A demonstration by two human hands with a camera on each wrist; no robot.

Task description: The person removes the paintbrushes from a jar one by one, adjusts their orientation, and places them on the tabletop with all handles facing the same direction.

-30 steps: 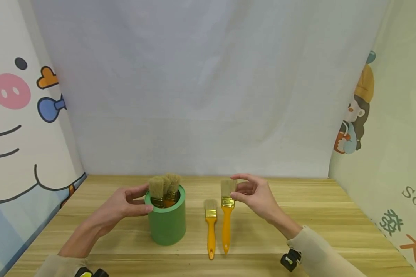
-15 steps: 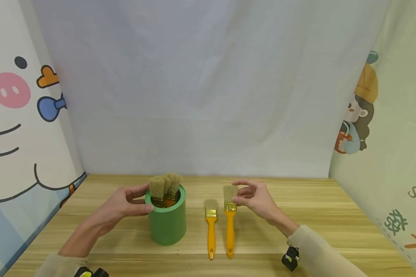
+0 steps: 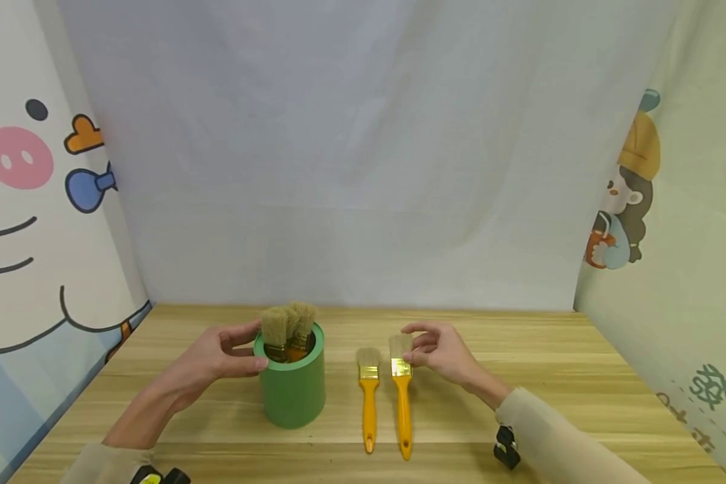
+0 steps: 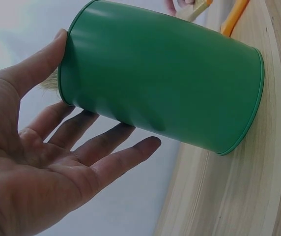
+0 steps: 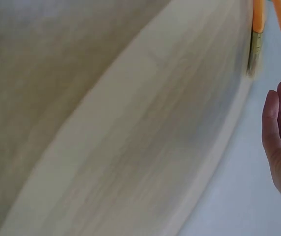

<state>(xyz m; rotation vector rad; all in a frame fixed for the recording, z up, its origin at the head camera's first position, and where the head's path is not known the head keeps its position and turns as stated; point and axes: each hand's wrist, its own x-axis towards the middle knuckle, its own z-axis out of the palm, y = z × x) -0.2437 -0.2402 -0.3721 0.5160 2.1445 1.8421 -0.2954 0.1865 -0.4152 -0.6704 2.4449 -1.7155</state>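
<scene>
My left hand (image 3: 208, 359) holds the green can (image 3: 294, 396) at its upper left, thumb at the near rim and fingers at the far side. In the left wrist view, the palm stays apart from the wall. Several paintbrushes (image 3: 275, 327) stand in the can, bristles up, their handles mostly hidden. My right hand (image 3: 441, 349) pinches a paintbrush (image 3: 403, 410) with a yellow handle near the bristles and metal band; the handle points toward me. Left of it, a slightly smaller paintbrush (image 3: 369, 403) lies on the table, roughly parallel.
The wooden table (image 3: 520, 356) ends at a pale cloth backdrop (image 3: 363, 168). Printed panels stand at both sides, with a pig-nosed cartoon (image 3: 18, 158) on the left and a capped figure (image 3: 623, 208) on the right.
The right hand has brought its paintbrush slightly nearer to me and to the right, away from the lying one. The left hand and the can look still.
</scene>
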